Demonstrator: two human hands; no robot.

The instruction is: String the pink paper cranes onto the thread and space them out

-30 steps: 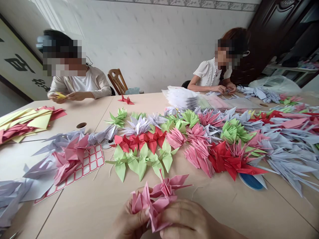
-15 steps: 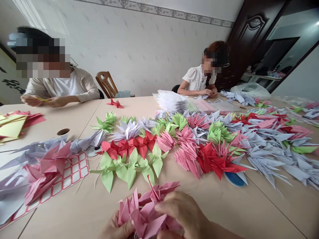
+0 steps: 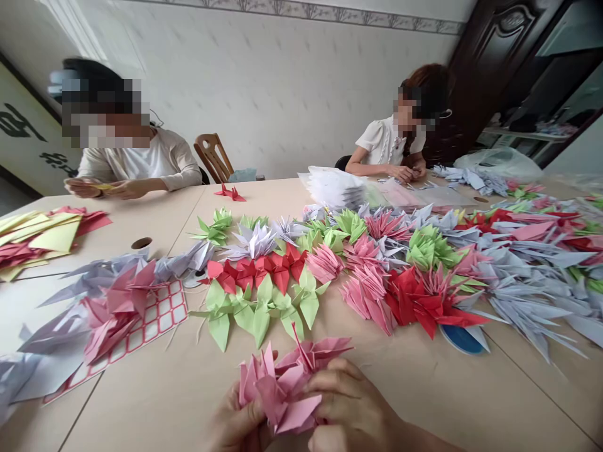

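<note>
Several pink origami cranes (image 3: 287,392) are bunched together just above the near part of the table. My left hand (image 3: 242,417) is closed round the left side of the bunch, its thumb across the front. On the right side, my right hand (image 3: 348,408) has its fingers bent and pressed against the cranes; the fingertips are partly hidden. Just beyond lies a row of green cranes (image 3: 261,314), with a row of red cranes (image 3: 257,273) behind it. More pink cranes (image 3: 120,304) rest on a red-and-white grid sheet (image 3: 155,320) to the left.
Piled paper cranes (image 3: 414,248) in several colours spread across the right half of the table (image 3: 155,389). Yellow and red paper sheets (image 3: 56,232) lie at the left. White packets (image 3: 334,187) are stacked at the back. Two people (image 3: 136,157) sit across the table, hands busy with paper.
The view has turned slightly left, so the scene shifts to the right. My right hand's fingers have moved lower round the pink cranes. Both hands still hold the bunch.
</note>
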